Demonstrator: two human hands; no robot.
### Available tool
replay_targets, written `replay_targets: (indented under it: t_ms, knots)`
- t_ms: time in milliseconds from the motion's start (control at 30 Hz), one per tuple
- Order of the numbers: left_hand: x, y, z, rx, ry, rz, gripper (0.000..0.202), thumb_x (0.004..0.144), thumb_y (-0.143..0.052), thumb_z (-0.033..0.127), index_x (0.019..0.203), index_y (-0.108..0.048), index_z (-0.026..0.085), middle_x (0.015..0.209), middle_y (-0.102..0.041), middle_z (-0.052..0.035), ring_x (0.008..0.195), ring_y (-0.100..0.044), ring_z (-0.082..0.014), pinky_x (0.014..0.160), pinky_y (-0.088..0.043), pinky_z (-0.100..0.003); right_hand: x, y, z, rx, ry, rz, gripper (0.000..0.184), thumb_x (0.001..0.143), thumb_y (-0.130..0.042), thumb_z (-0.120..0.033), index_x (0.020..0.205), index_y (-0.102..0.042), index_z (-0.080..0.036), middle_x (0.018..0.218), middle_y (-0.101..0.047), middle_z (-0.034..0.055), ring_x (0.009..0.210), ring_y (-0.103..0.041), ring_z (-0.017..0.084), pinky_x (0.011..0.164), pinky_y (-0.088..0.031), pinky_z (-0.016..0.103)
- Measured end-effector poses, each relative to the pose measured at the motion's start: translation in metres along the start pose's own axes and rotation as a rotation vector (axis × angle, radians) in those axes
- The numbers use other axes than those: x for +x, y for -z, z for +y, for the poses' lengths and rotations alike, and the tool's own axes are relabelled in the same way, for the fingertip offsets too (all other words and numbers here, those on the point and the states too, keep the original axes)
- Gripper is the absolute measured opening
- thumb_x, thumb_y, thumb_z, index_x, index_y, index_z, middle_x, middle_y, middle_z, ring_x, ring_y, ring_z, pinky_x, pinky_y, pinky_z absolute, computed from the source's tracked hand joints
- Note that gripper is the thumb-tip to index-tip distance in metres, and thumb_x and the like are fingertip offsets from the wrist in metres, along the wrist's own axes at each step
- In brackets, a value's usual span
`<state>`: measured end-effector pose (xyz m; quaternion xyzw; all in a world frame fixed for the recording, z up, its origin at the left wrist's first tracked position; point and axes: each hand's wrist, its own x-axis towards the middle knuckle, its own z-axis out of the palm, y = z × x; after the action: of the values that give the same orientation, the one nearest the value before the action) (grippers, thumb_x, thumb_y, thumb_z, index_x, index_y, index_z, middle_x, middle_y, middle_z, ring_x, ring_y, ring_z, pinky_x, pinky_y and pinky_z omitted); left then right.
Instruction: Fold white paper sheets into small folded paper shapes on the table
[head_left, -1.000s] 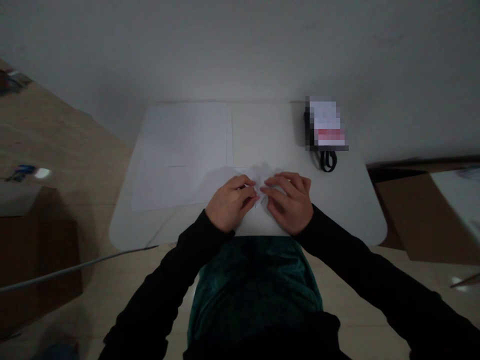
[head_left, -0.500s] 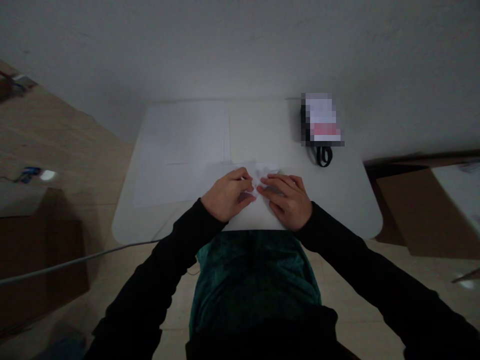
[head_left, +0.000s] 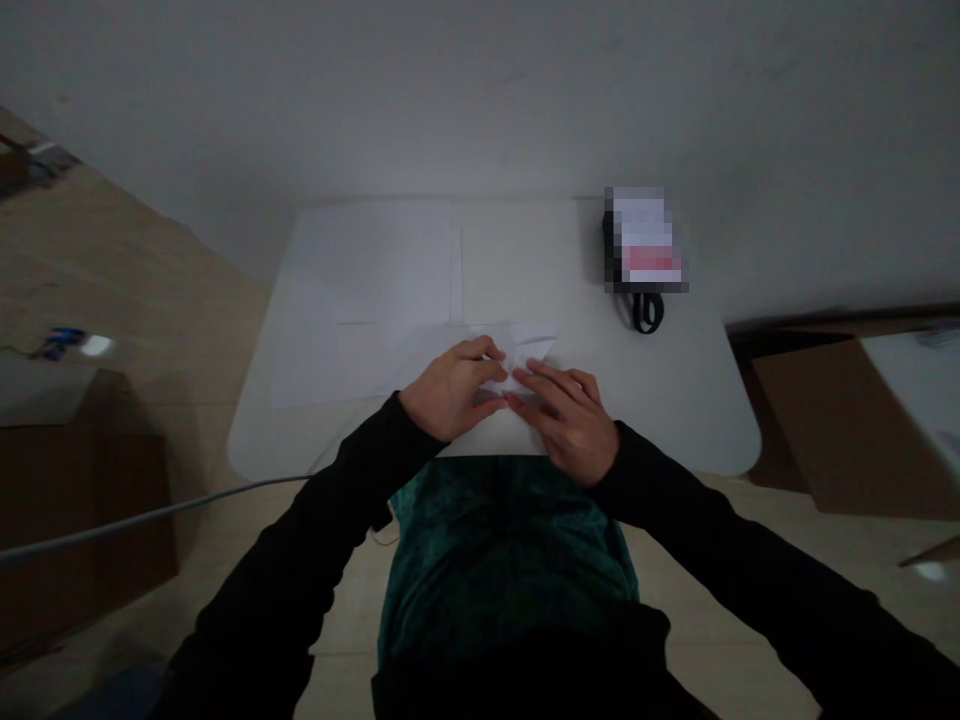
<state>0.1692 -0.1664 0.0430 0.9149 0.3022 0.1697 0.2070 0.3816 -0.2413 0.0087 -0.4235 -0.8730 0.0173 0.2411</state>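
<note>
The left hand [head_left: 448, 392] and right hand [head_left: 562, 425] are pinching folded white paper [head_left: 529, 346] between their fingertips [head_left: 521, 371]; a pixelated packet [head_left: 643, 240] is sitting at upper right.

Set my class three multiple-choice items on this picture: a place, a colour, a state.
1. Where is the blurred packet? A: far right of the table; B: near left of the table; C: on the floor.
2. What colour are the sleeves? A: green; B: white; C: black.
3. The paper between the left hand and right hand is: A: rolled into a tube; B: folded; C: hanging off the table.
1 A: it stands on the tabletop beyond the hands.
2 C: both arms show black.
3 B: creased layers show.
</note>
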Motion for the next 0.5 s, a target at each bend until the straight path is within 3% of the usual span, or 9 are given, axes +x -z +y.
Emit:
replay_targets:
  t_ms: [200,500]
  knots:
    - [-0.001,-0.002,0.0,0.019,-0.006,-0.003,0.026,0.079,-0.074,0.028,0.097,-0.069,0.009,0.11,-0.063,-0.0158,0.105,-0.064,-0.0269,0.091,-0.056,-0.043,0.001,0.004,0.0,0.05,0.03,0.018,0.041,0.088,-0.047,-0.005,0.122,-0.065,-0.015,0.123,-0.069,0.0108,0.122,-0.059,0.022,0.099,-0.035,0.041]
    - [-0.001,-0.003,0.004,0.031,0.03,-0.029,0.022,0.08,-0.073,0.026,0.095,-0.069,0.01,0.111,-0.062,-0.0148,0.105,-0.062,-0.0256,0.091,-0.055,-0.041,0.01,0.0,0.024,-0.179,-0.14,0.125,0.034,0.089,-0.05,-0.006,0.115,-0.068,-0.019,0.115,-0.073,0.0057,0.117,-0.06,0.024,0.1,-0.029,0.044]
